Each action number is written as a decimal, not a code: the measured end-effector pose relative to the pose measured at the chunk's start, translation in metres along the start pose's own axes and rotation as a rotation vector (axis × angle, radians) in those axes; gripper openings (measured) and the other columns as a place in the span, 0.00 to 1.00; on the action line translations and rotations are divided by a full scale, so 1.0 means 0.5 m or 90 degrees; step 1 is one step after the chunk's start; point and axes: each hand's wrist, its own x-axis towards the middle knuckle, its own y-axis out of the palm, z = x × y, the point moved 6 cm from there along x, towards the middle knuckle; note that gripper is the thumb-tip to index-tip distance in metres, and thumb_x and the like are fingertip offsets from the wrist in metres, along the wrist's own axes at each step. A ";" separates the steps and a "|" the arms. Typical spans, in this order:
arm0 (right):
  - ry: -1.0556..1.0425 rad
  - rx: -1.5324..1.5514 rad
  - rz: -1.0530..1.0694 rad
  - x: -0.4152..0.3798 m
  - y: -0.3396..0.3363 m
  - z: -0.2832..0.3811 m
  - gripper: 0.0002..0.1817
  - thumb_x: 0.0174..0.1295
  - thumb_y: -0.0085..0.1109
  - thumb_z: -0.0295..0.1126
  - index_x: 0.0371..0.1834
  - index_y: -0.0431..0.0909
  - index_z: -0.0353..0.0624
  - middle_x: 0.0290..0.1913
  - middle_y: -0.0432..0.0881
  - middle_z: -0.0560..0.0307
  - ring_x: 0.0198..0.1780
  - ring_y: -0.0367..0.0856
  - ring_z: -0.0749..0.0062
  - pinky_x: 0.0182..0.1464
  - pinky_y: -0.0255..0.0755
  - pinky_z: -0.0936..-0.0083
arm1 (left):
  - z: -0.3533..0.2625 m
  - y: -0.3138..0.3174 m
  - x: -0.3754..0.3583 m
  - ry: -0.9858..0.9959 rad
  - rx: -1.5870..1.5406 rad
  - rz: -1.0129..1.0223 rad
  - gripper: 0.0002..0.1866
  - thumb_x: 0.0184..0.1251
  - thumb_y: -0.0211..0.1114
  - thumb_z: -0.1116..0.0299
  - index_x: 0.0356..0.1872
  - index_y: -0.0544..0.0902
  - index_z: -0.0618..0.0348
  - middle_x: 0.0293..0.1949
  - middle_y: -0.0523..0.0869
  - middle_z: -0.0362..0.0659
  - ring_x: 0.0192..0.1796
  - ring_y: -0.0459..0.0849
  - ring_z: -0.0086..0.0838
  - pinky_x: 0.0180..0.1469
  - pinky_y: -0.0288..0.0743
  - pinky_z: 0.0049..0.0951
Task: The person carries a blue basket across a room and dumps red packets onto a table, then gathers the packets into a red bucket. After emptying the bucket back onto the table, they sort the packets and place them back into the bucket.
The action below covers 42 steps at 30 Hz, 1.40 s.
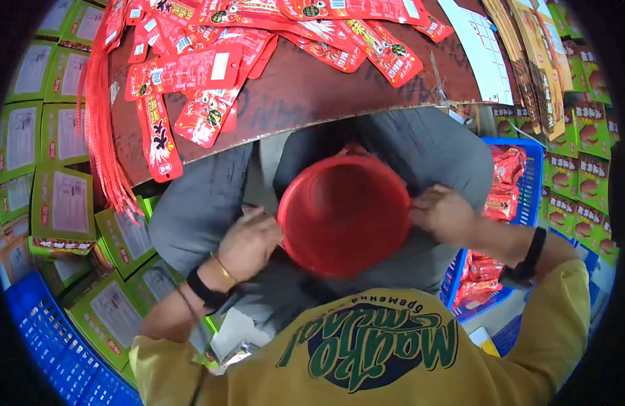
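Both hands are on the red bucket, left hand and right hand gripping opposite sides, bucket over the lap, just below the desk. Uneven grip could tip it; lifting too close could catch the desk's edge, or knock that overhanging red packet down.

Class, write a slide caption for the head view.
Left hand and right hand hold a red tub before a table strewn with red packets.
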 end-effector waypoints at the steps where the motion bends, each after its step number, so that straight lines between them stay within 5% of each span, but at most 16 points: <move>1: -0.022 0.024 -0.023 -0.009 0.001 0.020 0.08 0.53 0.54 0.33 0.36 0.78 0.46 0.36 0.80 0.54 0.41 0.81 0.59 0.42 0.76 0.62 | 0.001 0.031 -0.031 -0.064 -0.077 -0.050 0.06 0.56 0.58 0.72 0.34 0.80 0.57 0.32 0.80 0.48 0.44 0.79 0.43 0.50 0.71 0.44; 6: 0.098 0.299 -0.161 -0.016 0.014 0.018 0.04 0.58 0.57 0.27 0.35 0.77 0.42 0.45 0.82 0.50 0.52 0.80 0.54 0.55 0.73 0.66 | -0.020 0.021 -0.070 -0.249 -0.067 -0.263 0.07 0.65 0.55 0.73 0.28 0.80 0.58 0.26 0.79 0.46 0.33 0.78 0.36 0.36 0.70 0.31; 10: 0.259 0.463 -0.410 0.032 0.030 0.016 0.02 0.60 0.57 0.22 0.33 0.77 0.40 0.52 0.80 0.45 0.57 0.77 0.50 0.61 0.67 0.69 | 0.086 0.139 -0.069 -0.594 -1.089 -0.800 0.11 0.76 0.48 0.68 0.34 0.77 0.58 0.28 0.77 0.37 0.29 0.75 0.21 0.32 0.73 0.24; 12: 0.295 0.880 -0.706 0.048 0.075 0.010 0.05 0.59 0.56 0.17 0.31 0.78 0.39 0.56 0.77 0.40 0.60 0.75 0.51 0.62 0.65 0.71 | 0.194 0.211 -0.067 -0.187 -1.500 -0.748 0.10 0.76 0.47 0.68 0.41 0.77 0.58 0.39 0.82 0.41 0.38 0.81 0.28 0.43 0.80 0.31; 13: 0.308 0.944 -0.706 0.061 0.067 0.034 0.07 0.56 0.55 0.15 0.26 0.80 0.38 0.65 0.68 0.39 0.61 0.74 0.55 0.63 0.64 0.70 | 0.194 0.192 -0.043 -0.187 -1.501 -0.763 0.10 0.76 0.47 0.68 0.41 0.77 0.58 0.39 0.82 0.41 0.38 0.81 0.28 0.43 0.80 0.31; 16: 0.100 0.461 -0.542 0.071 0.063 0.103 0.10 0.49 0.53 0.10 0.22 0.79 0.37 0.73 0.57 0.40 0.62 0.73 0.55 0.64 0.63 0.68 | 0.166 0.160 0.017 -0.379 -1.468 -0.847 0.15 0.78 0.42 0.65 0.46 0.78 0.61 0.51 0.82 0.46 0.51 0.82 0.35 0.54 0.79 0.38; 22: 0.244 0.456 -0.506 0.061 0.079 0.066 0.10 0.44 0.55 0.11 0.29 0.78 0.36 0.62 0.68 0.44 0.57 0.73 0.54 0.59 0.67 0.68 | 0.206 0.181 0.017 -0.091 -1.592 -0.652 0.17 0.75 0.47 0.65 0.54 0.75 0.64 0.52 0.82 0.54 0.54 0.82 0.42 0.56 0.78 0.45; 27: 0.287 0.627 -0.618 0.068 0.070 0.045 0.10 0.53 0.57 0.15 0.39 0.76 0.35 0.54 0.75 0.48 0.51 0.74 0.67 0.53 0.68 0.75 | 0.191 0.162 -0.021 -0.367 -1.371 -0.788 0.15 0.75 0.46 0.67 0.52 0.76 0.63 0.50 0.84 0.49 0.49 0.84 0.38 0.52 0.80 0.38; 31: 0.333 0.559 -0.572 0.071 0.059 0.034 0.07 0.55 0.60 0.17 0.36 0.76 0.36 0.45 0.79 0.52 0.46 0.76 0.70 0.49 0.70 0.74 | 0.212 0.165 -0.043 -0.345 -1.372 -0.740 0.15 0.76 0.44 0.68 0.53 0.76 0.63 0.50 0.84 0.49 0.51 0.84 0.37 0.55 0.78 0.38; 33: 0.311 0.528 -0.579 0.071 0.046 0.035 0.08 0.53 0.62 0.18 0.36 0.77 0.36 0.41 0.80 0.53 0.44 0.77 0.69 0.48 0.71 0.74 | 0.189 0.153 -0.028 -0.119 -1.553 -0.535 0.15 0.77 0.43 0.67 0.53 0.75 0.63 0.50 0.84 0.47 0.51 0.84 0.36 0.56 0.78 0.38; 36: 0.124 0.285 -0.515 0.068 0.029 0.092 0.12 0.50 0.66 0.21 0.39 0.79 0.40 0.37 0.81 0.50 0.42 0.80 0.60 0.48 0.74 0.69 | 0.212 0.175 -0.037 -0.361 -1.492 -0.846 0.15 0.77 0.42 0.68 0.53 0.75 0.63 0.51 0.83 0.50 0.52 0.84 0.35 0.57 0.78 0.39; 38: 0.064 0.237 -0.210 0.079 0.120 0.113 0.13 0.50 0.66 0.29 0.41 0.81 0.45 0.40 0.82 0.46 0.45 0.80 0.51 0.49 0.75 0.62 | 0.224 0.185 -0.039 -0.329 -1.576 -0.949 0.14 0.77 0.42 0.70 0.49 0.75 0.63 0.44 0.84 0.47 0.41 0.85 0.30 0.47 0.82 0.33; 39: 0.203 0.129 0.056 0.083 0.163 0.114 0.12 0.53 0.63 0.34 0.42 0.82 0.48 0.43 0.82 0.47 0.48 0.80 0.52 0.49 0.75 0.59 | 0.229 0.196 -0.024 -0.134 -1.688 -0.785 0.13 0.76 0.42 0.71 0.46 0.75 0.64 0.39 0.83 0.44 0.34 0.82 0.27 0.41 0.80 0.29; 40: 0.203 0.128 0.057 0.083 0.162 0.115 0.12 0.53 0.63 0.34 0.42 0.82 0.48 0.43 0.82 0.47 0.48 0.80 0.52 0.49 0.75 0.59 | 0.229 0.201 -0.013 0.066 -1.763 -0.605 0.12 0.76 0.42 0.71 0.43 0.75 0.64 0.34 0.81 0.41 0.26 0.78 0.24 0.35 0.79 0.25; 41: 0.242 0.124 0.091 0.085 0.167 0.104 0.13 0.52 0.63 0.36 0.41 0.81 0.48 0.43 0.82 0.46 0.47 0.80 0.50 0.48 0.75 0.59 | 0.227 0.204 -0.024 -0.437 -1.506 -0.858 0.10 0.73 0.43 0.73 0.37 0.74 0.62 0.26 0.75 0.37 0.20 0.68 0.19 0.25 0.73 0.21; 42: 0.282 0.123 0.126 0.084 0.174 0.095 0.14 0.52 0.63 0.39 0.40 0.81 0.48 0.42 0.82 0.45 0.46 0.79 0.49 0.47 0.74 0.58 | 0.208 0.213 -0.036 -0.336 -1.622 -0.929 0.08 0.71 0.45 0.76 0.34 0.73 0.60 0.26 0.76 0.38 0.21 0.72 0.22 0.27 0.76 0.24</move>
